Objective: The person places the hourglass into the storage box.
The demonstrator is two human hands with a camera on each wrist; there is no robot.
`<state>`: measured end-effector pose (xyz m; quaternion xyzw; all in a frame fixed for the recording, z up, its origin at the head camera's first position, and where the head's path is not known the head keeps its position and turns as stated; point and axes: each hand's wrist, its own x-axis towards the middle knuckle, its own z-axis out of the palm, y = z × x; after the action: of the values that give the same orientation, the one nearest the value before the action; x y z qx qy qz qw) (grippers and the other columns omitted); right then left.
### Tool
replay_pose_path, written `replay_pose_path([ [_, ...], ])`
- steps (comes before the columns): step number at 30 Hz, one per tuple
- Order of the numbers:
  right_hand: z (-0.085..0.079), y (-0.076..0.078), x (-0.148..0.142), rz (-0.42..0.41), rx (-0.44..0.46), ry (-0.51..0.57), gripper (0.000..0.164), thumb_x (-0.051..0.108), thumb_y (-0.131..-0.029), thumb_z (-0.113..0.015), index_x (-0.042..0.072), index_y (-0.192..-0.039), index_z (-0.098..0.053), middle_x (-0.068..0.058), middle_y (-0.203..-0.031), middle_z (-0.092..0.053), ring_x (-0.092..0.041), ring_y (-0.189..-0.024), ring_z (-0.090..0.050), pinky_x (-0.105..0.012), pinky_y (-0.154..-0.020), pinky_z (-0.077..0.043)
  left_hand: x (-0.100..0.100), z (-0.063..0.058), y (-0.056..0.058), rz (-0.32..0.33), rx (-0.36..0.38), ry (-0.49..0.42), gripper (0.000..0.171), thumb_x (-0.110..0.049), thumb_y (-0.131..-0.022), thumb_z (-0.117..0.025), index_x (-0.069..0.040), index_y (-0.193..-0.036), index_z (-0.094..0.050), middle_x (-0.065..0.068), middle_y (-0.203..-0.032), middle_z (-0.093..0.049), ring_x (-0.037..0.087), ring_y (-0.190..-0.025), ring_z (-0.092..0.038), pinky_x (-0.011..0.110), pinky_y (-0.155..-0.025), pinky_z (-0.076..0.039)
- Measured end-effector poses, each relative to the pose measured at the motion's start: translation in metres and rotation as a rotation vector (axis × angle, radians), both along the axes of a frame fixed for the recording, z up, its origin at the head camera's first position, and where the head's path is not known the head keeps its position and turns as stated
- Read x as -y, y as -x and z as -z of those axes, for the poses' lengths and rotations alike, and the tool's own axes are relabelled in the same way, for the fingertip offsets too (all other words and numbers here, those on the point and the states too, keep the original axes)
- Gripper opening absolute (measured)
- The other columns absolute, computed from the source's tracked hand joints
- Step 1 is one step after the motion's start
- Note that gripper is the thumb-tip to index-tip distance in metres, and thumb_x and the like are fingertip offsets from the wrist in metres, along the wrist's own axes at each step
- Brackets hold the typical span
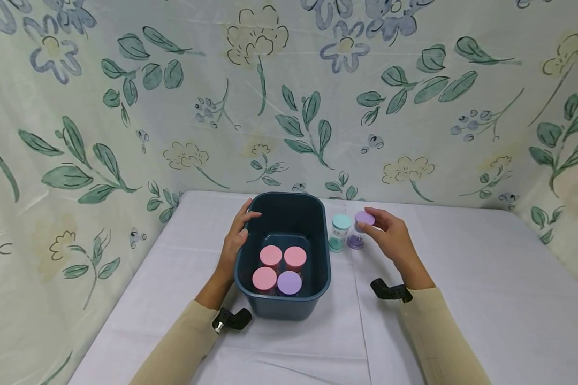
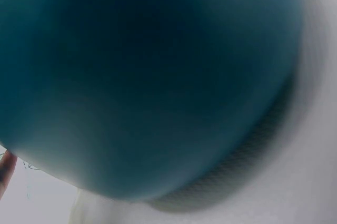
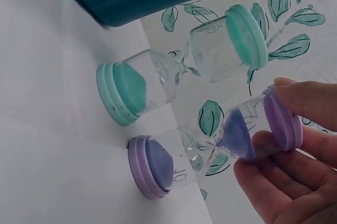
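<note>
My right hand (image 1: 388, 233) grips a purple sand timer (image 3: 237, 134) by its upper end, thumb on the cap and fingers around the glass. Purple sand lies in both of its bulbs. Beside it a teal sand timer (image 1: 339, 233) stands upright, its sand in the lower bulb. My left hand (image 1: 234, 235) holds the left rim of a dark blue bin (image 1: 284, 309), thumb outside and fingertips over the edge. Inside the bin stand several sand timers with pink caps (image 1: 271, 255) and one with a purple cap (image 1: 289, 282). The bin's wall fills most of the left wrist view.
A white cloth covers the table (image 1: 486, 267). Behind it hangs a floral curtain (image 1: 318, 96), which also runs along both sides. The teal timer stands between the bin's right wall and the purple timer.
</note>
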<state>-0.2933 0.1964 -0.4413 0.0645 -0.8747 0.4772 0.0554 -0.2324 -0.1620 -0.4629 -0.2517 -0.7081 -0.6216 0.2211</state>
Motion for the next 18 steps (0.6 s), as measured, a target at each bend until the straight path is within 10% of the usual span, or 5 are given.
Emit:
replay_pose_path([
  [18, -0.016, -0.007, 0.001, 0.003, -0.018, 0.007, 0.069, 0.041, -0.089, -0.065, 0.012, -0.147, -0.041, -0.014, -0.144, -0.048, -0.033, -0.131, -0.045, -0.049, -0.1, -0.042, 0.0, 0.001, 0.0, -0.013, 0.003, 0.01, 0.046, -0.022, -0.095, -0.03, -0.003, -0.133, -0.048, 0.008, -0.16, -0.017, 0.024, -0.146, -0.015, 0.064, -0.109, -0.019],
])
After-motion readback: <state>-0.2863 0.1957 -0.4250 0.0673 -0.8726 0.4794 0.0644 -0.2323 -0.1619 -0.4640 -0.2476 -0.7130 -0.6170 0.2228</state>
